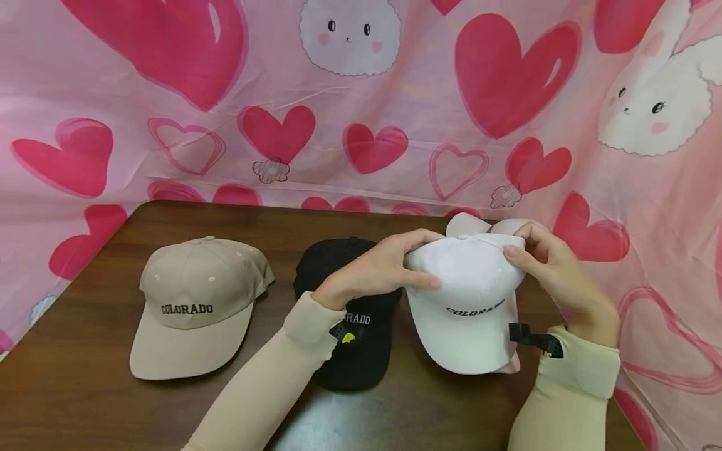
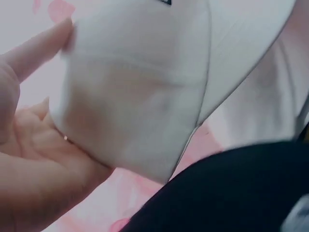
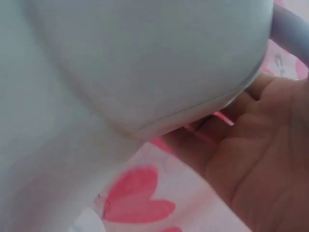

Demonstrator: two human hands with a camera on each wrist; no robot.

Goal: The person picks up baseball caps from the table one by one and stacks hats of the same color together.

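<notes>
A white cap (image 1: 464,275) with dark COLORADO lettering hangs tilted between both hands, brim toward me. My left hand (image 1: 386,263) grips its left side, thumb on the front and fingers behind. On the right edge of the crown, my right hand (image 1: 555,269) pinches the fabric with thumb and curled fingers. In the left wrist view the left hand (image 2: 43,169) wraps the cap's side (image 2: 125,106). The right wrist view shows the right hand (image 3: 260,145) under the cap's edge (image 3: 164,63). Partly hidden behind it are a pale cap (image 1: 467,223) and a pinkish brim (image 1: 512,366).
A beige COLORADO cap (image 1: 197,300) sits at the left of the brown wooden table (image 1: 225,413). Behind my left forearm lies a black cap (image 1: 361,357), partly covered. A pink heart-print cloth (image 1: 316,163) hangs along the back and sides.
</notes>
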